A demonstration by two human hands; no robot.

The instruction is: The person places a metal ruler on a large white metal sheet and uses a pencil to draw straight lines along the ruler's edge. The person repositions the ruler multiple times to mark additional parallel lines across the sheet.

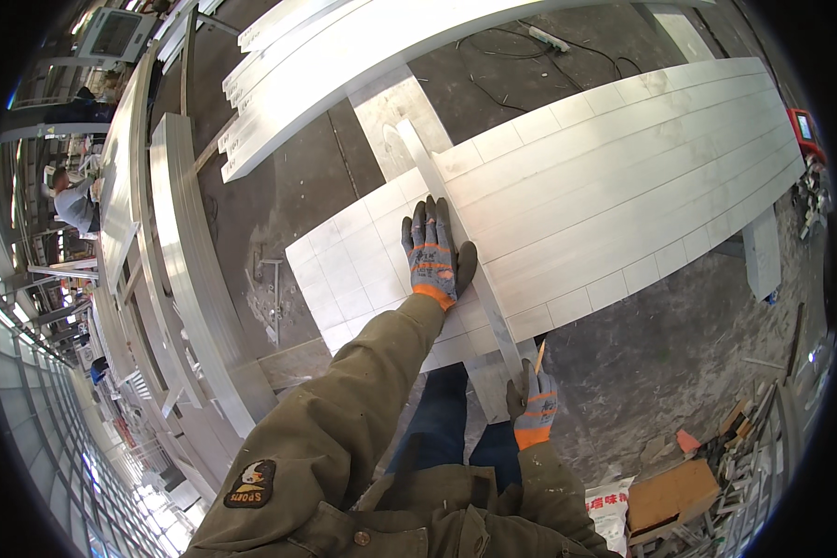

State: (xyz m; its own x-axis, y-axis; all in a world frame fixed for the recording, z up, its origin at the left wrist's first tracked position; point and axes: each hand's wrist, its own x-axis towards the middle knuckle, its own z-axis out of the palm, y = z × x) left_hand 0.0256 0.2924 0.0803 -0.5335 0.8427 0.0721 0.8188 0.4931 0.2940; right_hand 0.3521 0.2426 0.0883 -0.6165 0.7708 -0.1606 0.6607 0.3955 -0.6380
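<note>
From my remote seat I see the left hand (431, 262) flat on the row of pale metal profiles (614, 200), fingers close together, thumb apart by the metal bar (489, 299); the bar lies across the row, overhanging its far and near edges; the right hand (536, 405) is beside its near end. A thin yellow stick (540, 357) rises at those fingertips; I cannot tell whether they grip it.

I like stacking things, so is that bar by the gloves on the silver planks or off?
On: the bar lies across the planks, covering a strip, and they show on both sides.
</note>
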